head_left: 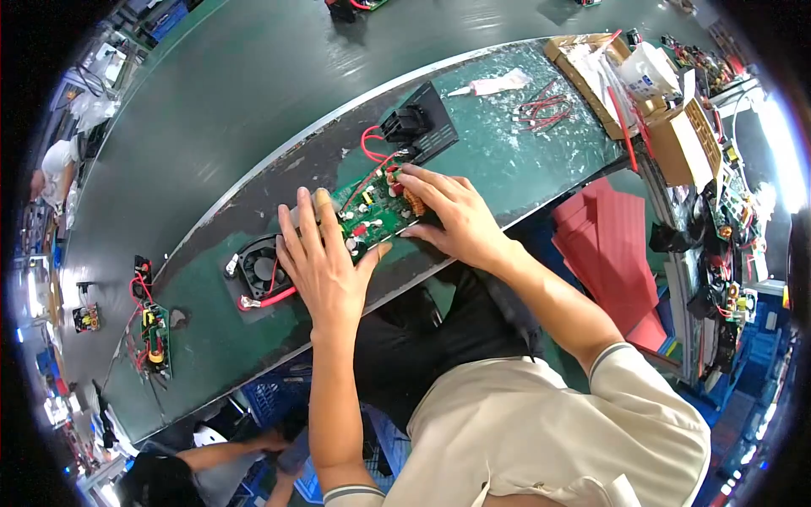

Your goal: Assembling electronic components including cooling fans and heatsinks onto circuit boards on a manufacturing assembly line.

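A green circuit board (pixel 372 211) crowded with parts lies on the bench between my hands. My left hand (pixel 325 262) covers its left end, with fairly straight fingers across it and the thumb at the near edge. At the right end, my right hand (pixel 456 215) grips the board, fingertips by a copper-wound coil (pixel 414 201) and thumb along the near edge. Red wires run from the board to a black end panel with a socket (pixel 407 124) beyond it. Beside my left hand is a black fan (pixel 262 269) on a panel with a thick red wire (pixel 274 298).
A white tube (pixel 498 83) and loose red wires (pixel 542 110) lie at the far right, near a cardboard box (pixel 591 101) and white bucket (pixel 650 72). Another wired board (pixel 155 338) sits left. Red sheets (pixel 604 253) are stacked right. A co-worker's arm (pixel 228 452) shows lower left.
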The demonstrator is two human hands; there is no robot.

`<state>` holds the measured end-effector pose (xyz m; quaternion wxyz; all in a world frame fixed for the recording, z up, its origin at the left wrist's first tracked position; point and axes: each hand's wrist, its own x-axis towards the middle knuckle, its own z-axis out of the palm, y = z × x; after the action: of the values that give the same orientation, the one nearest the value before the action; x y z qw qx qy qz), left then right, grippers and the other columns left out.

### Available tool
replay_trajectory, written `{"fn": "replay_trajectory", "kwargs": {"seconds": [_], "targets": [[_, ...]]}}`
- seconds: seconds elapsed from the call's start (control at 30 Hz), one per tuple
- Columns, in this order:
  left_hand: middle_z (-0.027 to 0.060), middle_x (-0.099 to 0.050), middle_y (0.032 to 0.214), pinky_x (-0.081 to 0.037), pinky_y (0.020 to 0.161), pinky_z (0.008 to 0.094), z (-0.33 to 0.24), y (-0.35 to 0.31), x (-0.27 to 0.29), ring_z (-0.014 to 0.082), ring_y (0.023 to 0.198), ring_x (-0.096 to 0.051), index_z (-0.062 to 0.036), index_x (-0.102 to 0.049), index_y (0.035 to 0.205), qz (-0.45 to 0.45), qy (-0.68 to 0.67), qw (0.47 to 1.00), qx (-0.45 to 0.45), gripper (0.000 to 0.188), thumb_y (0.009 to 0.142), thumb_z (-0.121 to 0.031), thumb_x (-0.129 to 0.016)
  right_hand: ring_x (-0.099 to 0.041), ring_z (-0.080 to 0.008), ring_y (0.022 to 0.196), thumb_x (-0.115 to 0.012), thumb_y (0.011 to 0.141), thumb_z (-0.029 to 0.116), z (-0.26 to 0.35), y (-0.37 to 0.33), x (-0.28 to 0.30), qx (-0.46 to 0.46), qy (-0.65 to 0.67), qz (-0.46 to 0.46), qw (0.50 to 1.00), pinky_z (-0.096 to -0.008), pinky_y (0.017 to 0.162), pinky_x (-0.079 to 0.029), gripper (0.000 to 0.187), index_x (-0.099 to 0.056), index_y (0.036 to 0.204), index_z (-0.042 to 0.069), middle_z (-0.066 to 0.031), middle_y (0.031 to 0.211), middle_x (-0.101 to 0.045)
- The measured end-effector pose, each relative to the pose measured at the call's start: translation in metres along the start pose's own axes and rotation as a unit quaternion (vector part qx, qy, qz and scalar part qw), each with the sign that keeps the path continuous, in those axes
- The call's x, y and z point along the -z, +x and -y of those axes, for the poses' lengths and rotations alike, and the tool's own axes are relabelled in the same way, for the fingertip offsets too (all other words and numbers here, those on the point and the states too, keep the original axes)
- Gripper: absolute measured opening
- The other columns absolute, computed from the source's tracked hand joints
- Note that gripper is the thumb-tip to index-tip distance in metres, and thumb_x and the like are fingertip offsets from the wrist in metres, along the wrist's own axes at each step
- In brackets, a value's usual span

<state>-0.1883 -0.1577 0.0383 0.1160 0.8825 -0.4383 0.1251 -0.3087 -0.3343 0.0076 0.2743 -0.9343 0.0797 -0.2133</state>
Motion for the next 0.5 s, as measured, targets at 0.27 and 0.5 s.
{"fn": "replay_trajectory", "kwargs": {"seconds": [0.27,0.5], "targets": [[0.0133,-0.035,0.152,-0.034,0.102,0.0517,-0.0008,0.0038,-0.0096,0.041,0.136,-0.034,-0.0052,-0.039,0.145,-0.012,-0.018,1.0,0.003,0.095,0.071,-0.054,-0.075,-0.052,-0.0308,0.126,-0.079,0.074,0.032,0.0011,0.0015,-0.0033,-0.053,0.039,-0.021,0.998,-0.0415,0.102,-0.041,0.071,-0.051,0.135,0.007,-0.0134,0.145,-0.048],[0.0108,-0.039,0.15,-0.032,0.105,0.0517,-0.0051,0.0066,-0.0102,0.0397,0.136,-0.036,-0.0089,-0.044,0.143,-0.017,-0.05,0.998,0.032,0.089,0.07,-0.05,-0.076,-0.058,-0.0301,0.119,-0.083,0.068,0.03,0.0039,0.006,-0.0051,-0.093,0.066,-0.038,0.993,-0.04,0.098,-0.044,0.067,-0.059,0.126,0.009,-0.0125,0.139,-0.055]]}}
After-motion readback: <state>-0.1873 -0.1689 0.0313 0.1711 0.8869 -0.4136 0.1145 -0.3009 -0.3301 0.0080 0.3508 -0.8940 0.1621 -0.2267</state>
